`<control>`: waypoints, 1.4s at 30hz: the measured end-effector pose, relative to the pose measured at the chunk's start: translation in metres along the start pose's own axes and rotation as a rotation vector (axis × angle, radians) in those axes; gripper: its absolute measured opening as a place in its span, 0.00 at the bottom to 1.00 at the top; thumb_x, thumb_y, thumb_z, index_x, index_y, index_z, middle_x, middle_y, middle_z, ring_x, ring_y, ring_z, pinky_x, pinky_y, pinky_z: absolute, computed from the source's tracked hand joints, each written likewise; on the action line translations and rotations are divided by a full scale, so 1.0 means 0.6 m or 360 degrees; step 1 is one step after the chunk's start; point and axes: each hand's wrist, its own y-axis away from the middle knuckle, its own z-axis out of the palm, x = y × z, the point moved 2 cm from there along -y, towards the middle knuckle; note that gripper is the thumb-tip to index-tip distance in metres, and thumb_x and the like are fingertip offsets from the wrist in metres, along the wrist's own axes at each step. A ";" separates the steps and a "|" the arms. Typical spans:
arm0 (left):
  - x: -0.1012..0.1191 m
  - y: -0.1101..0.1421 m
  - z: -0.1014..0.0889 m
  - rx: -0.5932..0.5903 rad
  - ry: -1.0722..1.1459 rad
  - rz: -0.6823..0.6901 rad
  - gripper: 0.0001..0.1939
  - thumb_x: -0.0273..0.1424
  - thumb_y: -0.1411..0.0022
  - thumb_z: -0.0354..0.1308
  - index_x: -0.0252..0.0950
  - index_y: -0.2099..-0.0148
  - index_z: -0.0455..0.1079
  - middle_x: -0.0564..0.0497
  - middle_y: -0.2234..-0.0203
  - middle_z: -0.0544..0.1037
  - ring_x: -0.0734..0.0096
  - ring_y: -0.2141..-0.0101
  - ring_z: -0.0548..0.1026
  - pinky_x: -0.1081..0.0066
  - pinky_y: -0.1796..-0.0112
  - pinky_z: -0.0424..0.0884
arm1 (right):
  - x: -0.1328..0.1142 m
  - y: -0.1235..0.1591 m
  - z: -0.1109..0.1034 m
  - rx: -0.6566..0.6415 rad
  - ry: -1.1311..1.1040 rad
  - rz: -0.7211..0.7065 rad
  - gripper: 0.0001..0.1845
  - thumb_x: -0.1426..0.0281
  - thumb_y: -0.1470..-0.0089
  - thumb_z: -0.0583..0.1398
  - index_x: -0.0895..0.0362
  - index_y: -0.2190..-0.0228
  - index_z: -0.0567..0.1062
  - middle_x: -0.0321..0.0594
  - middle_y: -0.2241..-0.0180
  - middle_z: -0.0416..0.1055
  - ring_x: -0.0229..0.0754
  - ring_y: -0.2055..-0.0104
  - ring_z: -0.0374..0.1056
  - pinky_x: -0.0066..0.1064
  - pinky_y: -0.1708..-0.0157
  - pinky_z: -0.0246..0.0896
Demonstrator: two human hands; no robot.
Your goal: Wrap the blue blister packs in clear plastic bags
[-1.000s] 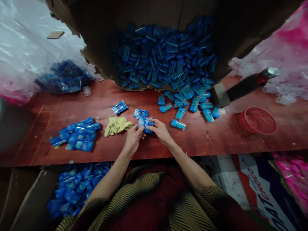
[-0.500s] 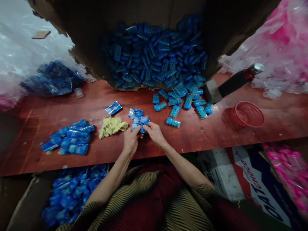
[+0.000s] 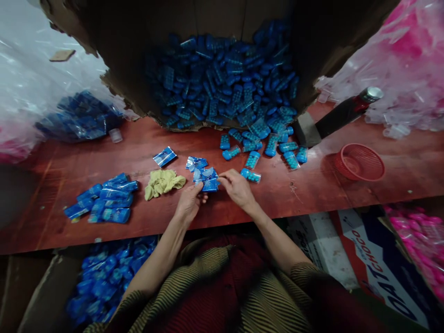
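Note:
A small blue printed plastic wrapper (image 3: pixel 210 183) is pinched at its lower left by my left hand (image 3: pixel 190 200). My right hand (image 3: pixel 240 188) is closed, with thumb and forefinger pinched at the wrapper's right edge. Behind it lies another blue wrapper piece (image 3: pixel 196 163); a flat stack of blue wrappers (image 3: pixel 164 157) sits farther back. A crumpled yellow-green cloth or glove (image 3: pixel 164 183) is left of my left hand. Right of my right hand lies a clear bottle with a blue cap and blue beads (image 3: pixel 251 175), with several alike behind it.
A torn cardboard box (image 3: pixel 132 88) full of such bottles stands at the back. Wrapped blue bottles (image 3: pixel 111 199) lie at left, near a blue-filled plastic bag (image 3: pixel 83 115). At right are a red basket (image 3: pixel 360 162) and a dark-handled tool (image 3: pixel 342 118). Below the table are blue packs (image 3: pixel 104 277).
The wrapper was gathered between both hands and now lies flatter and more spread. My right hand has shifted slightly right and up to its edge. The camera view turned slightly.

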 end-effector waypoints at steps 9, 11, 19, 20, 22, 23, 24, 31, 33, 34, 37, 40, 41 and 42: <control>-0.004 0.009 -0.012 -0.0071 0.0139 -0.0373 0.08 0.31 0.42 0.57 0.32 0.71 0.65 0.51 0.84 0.72 0.74 0.84 0.70 0.78 0.85 0.62 | 0.040 -0.011 -0.051 -0.0247 0.0917 0.0255 0.14 0.69 0.45 0.59 0.59 0.56 0.71 0.52 0.56 0.67 0.51 0.58 0.67 0.35 0.66 0.61; -0.004 0.012 -0.010 -0.0045 0.0189 -0.0370 0.09 0.32 0.40 0.56 0.33 0.71 0.65 0.52 0.85 0.70 0.75 0.84 0.69 0.79 0.85 0.61 | 0.041 -0.019 -0.052 -0.0110 0.0563 0.0258 0.15 0.68 0.45 0.58 0.59 0.56 0.71 0.49 0.59 0.68 0.48 0.60 0.68 0.35 0.65 0.63; -0.008 0.019 -0.003 0.0040 0.0198 -0.0444 0.11 0.33 0.37 0.51 0.33 0.70 0.65 0.51 0.85 0.70 0.74 0.84 0.70 0.79 0.84 0.63 | 0.029 -0.002 -0.036 -0.0085 -0.1761 0.0343 0.21 0.61 0.51 0.61 0.51 0.56 0.65 0.35 0.63 0.70 0.35 0.71 0.69 0.31 0.73 0.71; -0.007 0.020 -0.002 0.0045 0.0199 -0.0442 0.11 0.33 0.36 0.51 0.33 0.70 0.65 0.51 0.86 0.70 0.74 0.84 0.70 0.79 0.84 0.63 | 0.024 0.002 -0.034 -0.0089 -0.1862 0.0315 0.21 0.62 0.52 0.62 0.51 0.56 0.65 0.35 0.61 0.70 0.34 0.71 0.69 0.30 0.73 0.71; -0.007 0.020 0.000 0.0048 0.0202 -0.0440 0.12 0.33 0.36 0.50 0.34 0.71 0.65 0.51 0.86 0.70 0.74 0.85 0.70 0.79 0.85 0.63 | 0.015 0.008 -0.030 -0.0111 -0.1965 0.0274 0.21 0.62 0.52 0.62 0.51 0.56 0.65 0.36 0.58 0.70 0.34 0.70 0.69 0.31 0.72 0.71; -0.006 0.021 0.000 0.0048 0.0206 -0.0437 0.12 0.33 0.36 0.50 0.34 0.71 0.65 0.51 0.86 0.70 0.74 0.85 0.70 0.79 0.85 0.62 | 0.012 0.010 -0.028 -0.0121 -0.1981 0.0266 0.21 0.63 0.52 0.63 0.50 0.56 0.65 0.36 0.58 0.71 0.34 0.70 0.69 0.31 0.71 0.72; -0.006 0.021 0.001 0.0048 0.0212 -0.0435 0.12 0.33 0.36 0.50 0.34 0.71 0.65 0.51 0.86 0.70 0.73 0.85 0.70 0.79 0.85 0.62 | 0.010 0.012 -0.026 -0.0127 -0.1984 0.0264 0.21 0.63 0.52 0.63 0.50 0.56 0.65 0.37 0.57 0.71 0.34 0.69 0.70 0.32 0.70 0.72; -0.005 0.024 0.001 0.0061 0.0290 -0.0433 0.10 0.34 0.36 0.51 0.35 0.69 0.64 0.52 0.86 0.69 0.74 0.85 0.69 0.79 0.85 0.61 | 0.004 0.017 -0.019 -0.0089 -0.1883 0.0216 0.22 0.67 0.53 0.64 0.51 0.56 0.66 0.38 0.52 0.68 0.35 0.66 0.69 0.30 0.67 0.71; -0.004 0.024 0.002 0.0053 0.0309 -0.0425 0.11 0.34 0.35 0.49 0.35 0.69 0.63 0.53 0.87 0.68 0.75 0.85 0.68 0.80 0.85 0.62 | 0.002 0.020 -0.020 -0.0069 -0.1840 0.0194 0.21 0.67 0.53 0.63 0.51 0.56 0.66 0.38 0.51 0.68 0.35 0.65 0.68 0.30 0.66 0.71; -0.004 0.024 0.002 0.0045 0.0315 -0.0420 0.11 0.34 0.35 0.48 0.36 0.69 0.63 0.53 0.87 0.68 0.75 0.85 0.68 0.80 0.85 0.62 | 0.000 0.022 -0.020 -0.0059 -0.1822 0.0184 0.21 0.67 0.53 0.64 0.51 0.56 0.66 0.38 0.51 0.67 0.35 0.64 0.68 0.30 0.66 0.71; -0.004 0.024 0.002 0.0028 0.0304 -0.0400 0.11 0.34 0.34 0.46 0.36 0.68 0.62 0.54 0.87 0.69 0.75 0.85 0.69 0.80 0.84 0.63 | -0.007 0.026 -0.023 -0.0042 -0.1777 0.0161 0.21 0.68 0.54 0.64 0.51 0.56 0.67 0.38 0.53 0.68 0.37 0.61 0.67 0.31 0.64 0.70; -0.006 0.023 0.001 0.0021 0.0277 -0.0345 0.10 0.34 0.35 0.48 0.36 0.68 0.63 0.53 0.87 0.69 0.74 0.84 0.70 0.80 0.85 0.64 | -0.011 0.029 -0.024 -0.0036 -0.1730 0.0146 0.21 0.69 0.54 0.64 0.51 0.56 0.67 0.38 0.54 0.68 0.37 0.61 0.67 0.31 0.62 0.69; -0.007 0.022 0.000 0.0019 0.0269 -0.0321 0.10 0.34 0.35 0.48 0.35 0.68 0.63 0.53 0.87 0.70 0.74 0.84 0.70 0.79 0.85 0.64 | -0.010 0.029 -0.024 -0.0040 -0.1723 0.0143 0.21 0.69 0.54 0.64 0.51 0.56 0.68 0.38 0.54 0.68 0.37 0.61 0.67 0.32 0.61 0.69; -0.007 0.021 -0.002 0.0015 0.0263 -0.0297 0.09 0.33 0.35 0.49 0.35 0.68 0.63 0.53 0.87 0.70 0.74 0.84 0.70 0.79 0.85 0.65 | -0.009 0.029 -0.023 -0.0053 -0.1725 0.0144 0.21 0.69 0.54 0.64 0.51 0.56 0.68 0.38 0.54 0.68 0.38 0.61 0.67 0.32 0.61 0.69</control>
